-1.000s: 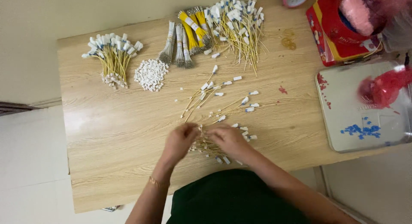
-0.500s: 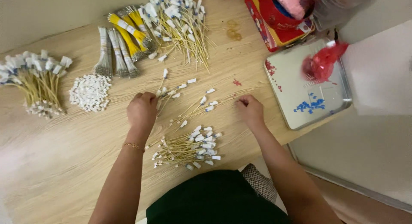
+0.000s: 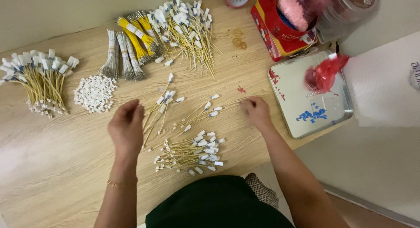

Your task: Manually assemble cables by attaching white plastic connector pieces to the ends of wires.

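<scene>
Yellow wires (image 3: 188, 151) with white connectors lie on the pale wood-grain bench (image 3: 52, 167); blue beads (image 3: 311, 115) dot the silver tray (image 3: 288, 123); red tin (image 3: 267, 22).

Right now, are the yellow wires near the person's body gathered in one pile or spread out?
Gathered: the yellow wires lie side by side in one loose pile, white tags at their ends. Neither hand touches them.

A light wooden table (image 3: 65, 167) is strewn with yellow tagged wires: a bundle (image 3: 41, 81) at the far left, a heap (image 3: 186, 29) at the back, a small pile (image 3: 188, 153) at the near edge. A mound of white connectors (image 3: 95, 93), a metal tray (image 3: 308, 97) and a red tin (image 3: 273, 29) are also carried
</scene>
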